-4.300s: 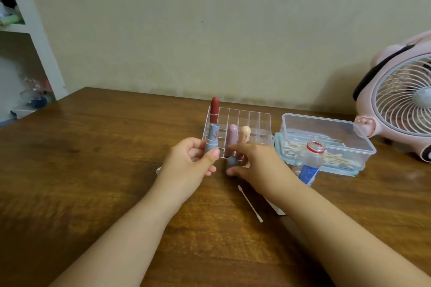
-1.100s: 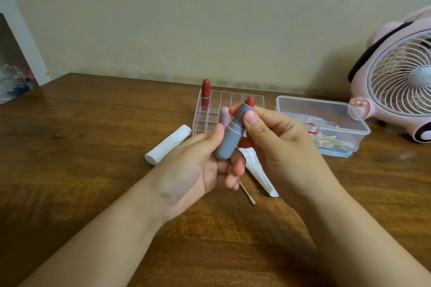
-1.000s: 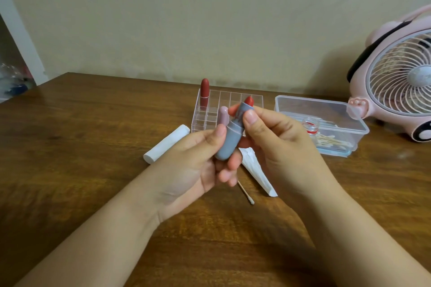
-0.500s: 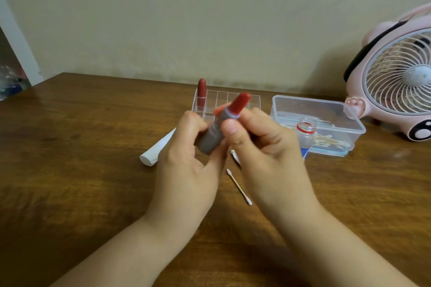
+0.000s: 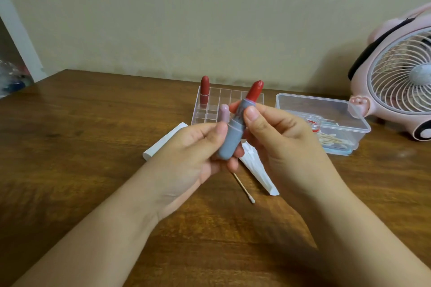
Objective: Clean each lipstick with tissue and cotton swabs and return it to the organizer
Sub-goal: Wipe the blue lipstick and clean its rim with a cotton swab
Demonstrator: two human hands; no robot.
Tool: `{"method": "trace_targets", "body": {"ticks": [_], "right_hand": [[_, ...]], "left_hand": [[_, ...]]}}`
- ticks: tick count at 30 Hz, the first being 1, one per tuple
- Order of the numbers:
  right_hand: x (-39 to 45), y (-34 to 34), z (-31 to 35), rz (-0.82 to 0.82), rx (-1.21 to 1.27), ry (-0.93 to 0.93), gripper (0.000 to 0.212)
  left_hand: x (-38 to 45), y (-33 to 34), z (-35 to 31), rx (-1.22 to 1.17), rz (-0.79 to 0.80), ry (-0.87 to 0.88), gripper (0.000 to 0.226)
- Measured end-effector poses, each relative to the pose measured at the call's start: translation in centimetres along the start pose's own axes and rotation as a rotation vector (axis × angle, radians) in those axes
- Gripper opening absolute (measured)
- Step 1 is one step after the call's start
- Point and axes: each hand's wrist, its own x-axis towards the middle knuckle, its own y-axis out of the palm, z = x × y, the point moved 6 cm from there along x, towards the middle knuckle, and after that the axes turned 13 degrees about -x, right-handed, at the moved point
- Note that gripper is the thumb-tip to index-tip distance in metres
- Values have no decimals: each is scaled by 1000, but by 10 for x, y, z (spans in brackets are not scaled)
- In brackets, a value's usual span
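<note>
Mid-frame, the left hand (image 5: 193, 158) grips the base of the grey lipstick (image 5: 235, 133) while the right hand (image 5: 277, 133) pinches its upper barrel, the red bullet fully extended toward the clear organizer (image 5: 210, 112) behind. The exposed bullet could likely smear on a finger or snap if twisted too hard or knocked. The tissue (image 5: 258, 170) and cotton swab (image 5: 245, 187) lie partly hidden below the hands; the small bottle in the box (image 5: 326, 109) at right is barely legible, and the lipstick's cap cannot be seen
</note>
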Motion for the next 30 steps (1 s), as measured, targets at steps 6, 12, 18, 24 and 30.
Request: {"method": "trace_targets", "body": {"ticks": [6, 12, 18, 24, 30], "right_hand": [[-3, -2, 5, -41, -48, -49, 26], [0, -5, 6, -9, -187, -29, 32], [9, -46, -11, -129, -777, 174, 50], [12, -42, -58, 123, -1438, 403, 47], [19, -37, -58, 89, -1505, 352, 17]], "left_hand": [[0, -4, -10, 315, -46, 245, 43], [0, -2, -10, 342, 7, 208, 35], [6, -21, -3, 270, -197, 107, 22], [9, -36, -2, 360, -340, 95, 14], [9, -35, 0, 380, -339, 71, 19]]}}
